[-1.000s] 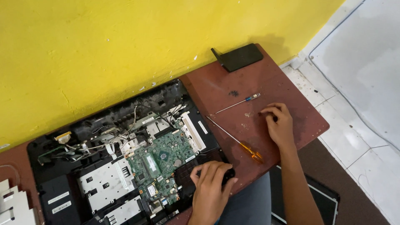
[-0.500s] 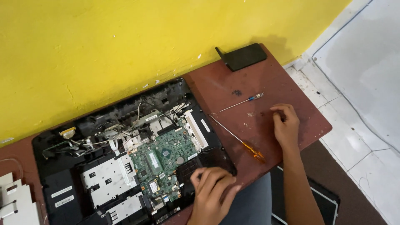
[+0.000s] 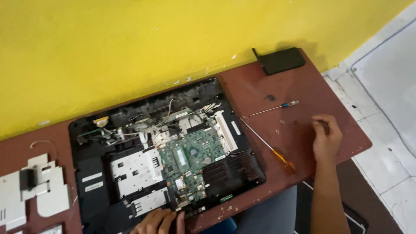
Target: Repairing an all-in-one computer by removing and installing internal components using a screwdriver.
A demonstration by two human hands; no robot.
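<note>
Opened laptop chassis point(image 3: 164, 160) is lying centre frame, green motherboard point(image 3: 193, 156) exposed: rigid shell, fragile board, best gripped by edges. Left hand point(image 3: 158, 221) is pressing its lower edge, fingers flat. Right hand point(image 3: 326, 138) is pinching something tiny near the orange-handled screwdriver point(image 3: 266, 145).

Screwdrivers point(image 3: 271, 148) right of laptop point(image 3: 164, 160) — on table point(image 3: 260, 91)

Opened laptop chassis point(image 3: 130, 173): one. Screwdrivers: two, one orange-handled point(image 3: 271, 149), one small blue-tipped point(image 3: 273, 108). Black cover panel point(image 3: 281, 60): one. Loose metal plates point(image 3: 34, 190), table's left edge: several.
</note>
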